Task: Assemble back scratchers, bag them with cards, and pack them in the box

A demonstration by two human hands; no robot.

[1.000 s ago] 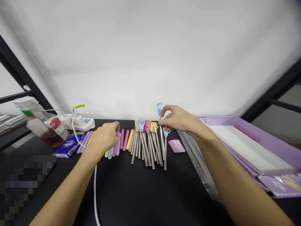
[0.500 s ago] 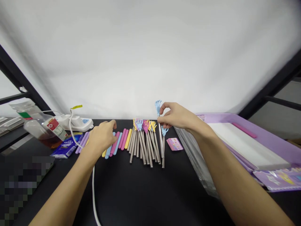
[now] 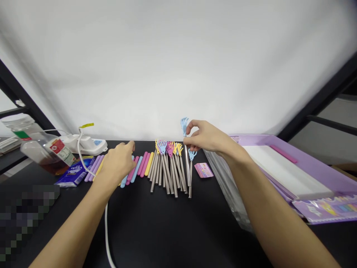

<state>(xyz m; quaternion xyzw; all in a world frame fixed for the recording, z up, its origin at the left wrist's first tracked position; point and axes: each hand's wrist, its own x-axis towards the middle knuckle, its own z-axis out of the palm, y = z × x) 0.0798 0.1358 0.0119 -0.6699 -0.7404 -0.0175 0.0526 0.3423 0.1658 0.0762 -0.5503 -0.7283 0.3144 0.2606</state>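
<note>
My right hand (image 3: 205,137) pinches a back scratcher (image 3: 186,160) just under its light blue, hand-shaped head, and its metal rod slants down to the table. Another blue-headed back scratcher (image 3: 190,173) lies right behind that rod. To the left is a pile of back scratchers (image 3: 170,171) with metal rods and blue, pink and yellow heads. My left hand (image 3: 118,163) is over a row of coloured grip sleeves (image 3: 136,169), back side up. Its fingers bend down among the sleeves, and their tips are hidden, so I cannot see whether one is gripped.
Small pink cards (image 3: 204,170) lie right of the rods. Beyond them are clear plastic bags (image 3: 225,186) and a purple box (image 3: 264,139). On the left are a tissue pack (image 3: 74,173), a power strip (image 3: 95,147), a bottle (image 3: 46,150) and a white cable (image 3: 107,230) crossing the black table.
The view has shifted slightly, moving everything a little left in the picture. My right hand still holds the blue-headed back scratcher, and my left hand stays over the sleeves.
</note>
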